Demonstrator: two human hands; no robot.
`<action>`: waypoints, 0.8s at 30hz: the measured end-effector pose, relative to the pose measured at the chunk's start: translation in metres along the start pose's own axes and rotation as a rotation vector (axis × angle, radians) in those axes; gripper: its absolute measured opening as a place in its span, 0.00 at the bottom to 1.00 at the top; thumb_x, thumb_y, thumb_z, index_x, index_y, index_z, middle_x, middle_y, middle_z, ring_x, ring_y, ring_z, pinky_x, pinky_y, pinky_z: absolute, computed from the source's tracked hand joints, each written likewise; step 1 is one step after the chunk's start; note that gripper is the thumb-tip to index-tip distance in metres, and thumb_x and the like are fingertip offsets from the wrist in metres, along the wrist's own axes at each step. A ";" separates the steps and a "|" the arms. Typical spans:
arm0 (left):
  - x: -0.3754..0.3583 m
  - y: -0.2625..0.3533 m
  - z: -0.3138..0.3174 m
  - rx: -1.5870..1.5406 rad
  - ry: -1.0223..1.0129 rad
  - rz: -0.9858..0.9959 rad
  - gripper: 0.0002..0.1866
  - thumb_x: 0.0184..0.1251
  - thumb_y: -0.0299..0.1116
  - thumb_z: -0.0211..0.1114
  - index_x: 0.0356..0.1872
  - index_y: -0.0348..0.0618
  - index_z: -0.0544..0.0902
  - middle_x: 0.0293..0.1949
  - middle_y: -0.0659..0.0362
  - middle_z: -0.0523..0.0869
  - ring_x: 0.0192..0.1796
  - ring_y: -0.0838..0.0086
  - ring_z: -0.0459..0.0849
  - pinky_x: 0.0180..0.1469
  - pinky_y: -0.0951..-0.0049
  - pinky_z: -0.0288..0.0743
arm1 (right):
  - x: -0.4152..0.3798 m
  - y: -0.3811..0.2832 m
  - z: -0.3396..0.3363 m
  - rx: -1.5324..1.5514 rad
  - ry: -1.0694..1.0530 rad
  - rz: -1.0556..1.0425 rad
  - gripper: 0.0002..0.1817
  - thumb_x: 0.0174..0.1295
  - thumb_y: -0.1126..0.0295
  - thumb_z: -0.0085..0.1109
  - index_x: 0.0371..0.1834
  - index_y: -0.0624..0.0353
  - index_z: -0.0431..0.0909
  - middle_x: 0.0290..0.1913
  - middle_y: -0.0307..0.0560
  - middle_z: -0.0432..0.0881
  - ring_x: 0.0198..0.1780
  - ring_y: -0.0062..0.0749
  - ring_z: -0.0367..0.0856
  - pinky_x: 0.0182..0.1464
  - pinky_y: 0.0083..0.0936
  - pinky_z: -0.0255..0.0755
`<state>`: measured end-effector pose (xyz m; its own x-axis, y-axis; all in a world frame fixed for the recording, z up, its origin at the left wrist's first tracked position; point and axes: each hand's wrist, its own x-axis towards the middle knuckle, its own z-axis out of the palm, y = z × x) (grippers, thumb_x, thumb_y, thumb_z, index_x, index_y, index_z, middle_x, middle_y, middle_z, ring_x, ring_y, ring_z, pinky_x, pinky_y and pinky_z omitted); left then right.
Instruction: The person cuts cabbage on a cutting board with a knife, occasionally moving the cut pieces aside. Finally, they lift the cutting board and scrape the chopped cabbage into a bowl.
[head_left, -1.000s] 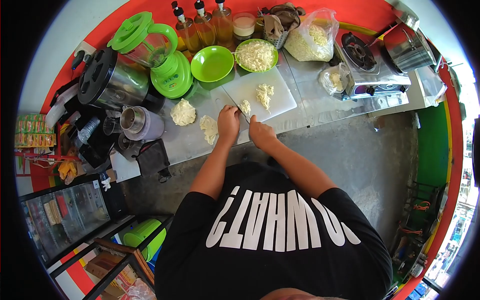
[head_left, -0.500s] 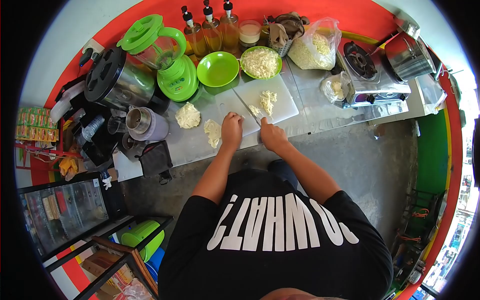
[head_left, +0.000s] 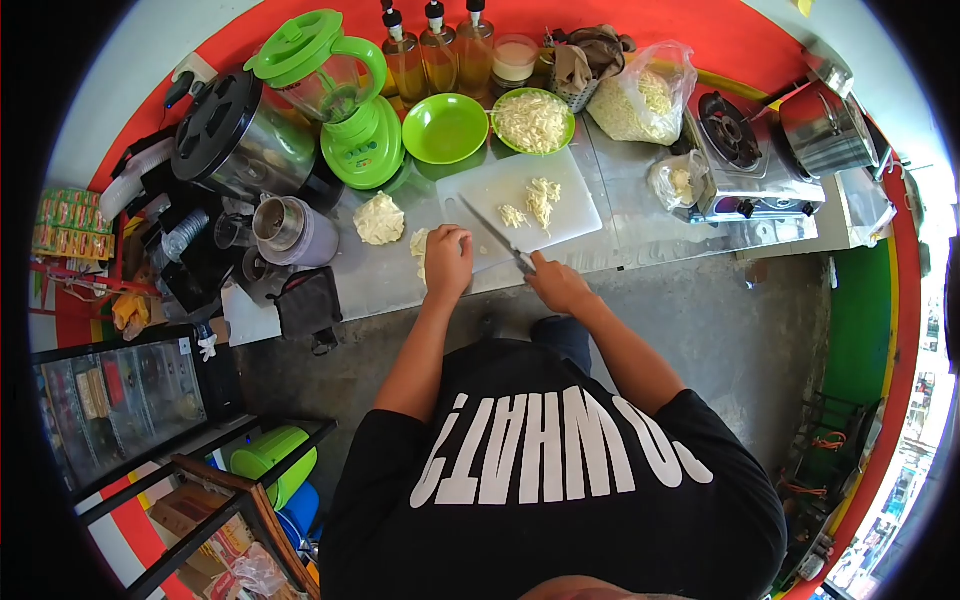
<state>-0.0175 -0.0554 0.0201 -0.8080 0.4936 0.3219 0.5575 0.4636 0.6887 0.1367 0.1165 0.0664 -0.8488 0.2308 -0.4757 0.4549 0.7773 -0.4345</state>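
My right hand is closed around the handle of a knife, its blade slanting up and left over the white cutting board. Beside the board's left edge, my left hand has its fingers curled in; whatever is inside them, if anything, is hidden. A small pile of pale shreds, like cabbage, lies on the board to the right of the blade. Flat pale leaf pieces are partly covered by my left hand. Further left on the metal counter rests a larger pale leafy chunk.
Behind the board stand a green bowl, a bowl heaped with pale shreds and a green blender. A plastic bag of shreds and a gas stove are to the right. A metal-topped container stands left.
My left hand has shifted left off the board and turned. The knife has come slightly lower and nearer to me, with my right hand. The view has shifted a little.
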 end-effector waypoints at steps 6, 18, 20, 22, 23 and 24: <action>-0.004 -0.017 -0.028 0.023 0.017 -0.064 0.07 0.59 0.23 0.69 0.39 0.41 0.88 0.45 0.55 0.86 0.53 0.57 0.80 0.58 0.60 0.73 | 0.004 0.029 -0.010 0.062 0.134 0.156 0.20 0.73 0.58 0.52 0.56 0.62 0.65 0.44 0.71 0.84 0.48 0.70 0.82 0.52 0.59 0.74; -0.033 -0.035 -0.075 -0.002 -0.013 -0.182 0.21 0.54 0.21 0.67 0.51 0.46 0.85 0.52 0.53 0.83 0.59 0.54 0.76 0.65 0.59 0.68 | -0.001 0.002 0.012 0.062 -0.040 -0.158 0.18 0.73 0.58 0.53 0.54 0.60 0.66 0.40 0.72 0.83 0.45 0.72 0.81 0.49 0.60 0.73; -0.036 -0.028 -0.079 -0.015 -0.035 -0.179 0.24 0.53 0.23 0.70 0.55 0.48 0.82 0.54 0.53 0.80 0.58 0.53 0.74 0.65 0.58 0.67 | 0.002 0.011 0.011 0.051 -0.040 -0.158 0.18 0.73 0.58 0.53 0.54 0.61 0.66 0.40 0.72 0.83 0.45 0.72 0.81 0.49 0.60 0.73; -0.038 -0.029 -0.079 -0.001 -0.046 -0.182 0.26 0.52 0.24 0.71 0.56 0.49 0.81 0.54 0.52 0.80 0.58 0.53 0.74 0.64 0.58 0.67 | 0.007 0.025 0.008 0.096 0.035 -0.119 0.18 0.73 0.58 0.53 0.53 0.62 0.65 0.39 0.73 0.83 0.44 0.73 0.81 0.48 0.60 0.72; -0.039 -0.030 -0.078 0.011 -0.063 -0.177 0.28 0.52 0.25 0.73 0.58 0.50 0.80 0.54 0.52 0.80 0.58 0.53 0.75 0.64 0.57 0.68 | 0.010 0.031 0.007 0.093 0.031 -0.125 0.18 0.73 0.58 0.53 0.53 0.62 0.65 0.39 0.73 0.83 0.44 0.73 0.81 0.48 0.60 0.72; -0.041 -0.034 -0.073 0.013 -0.058 -0.182 0.28 0.52 0.25 0.73 0.58 0.50 0.80 0.54 0.52 0.80 0.58 0.53 0.75 0.64 0.57 0.68 | 0.014 0.036 0.004 0.095 0.085 -0.075 0.18 0.73 0.59 0.53 0.53 0.62 0.65 0.39 0.73 0.83 0.44 0.73 0.81 0.48 0.61 0.72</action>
<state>-0.0176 -0.1455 0.0312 -0.8834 0.4423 0.1547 0.4061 0.5581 0.7236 0.1422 0.1449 0.0411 -0.8993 0.2259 -0.3744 0.4093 0.7364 -0.5387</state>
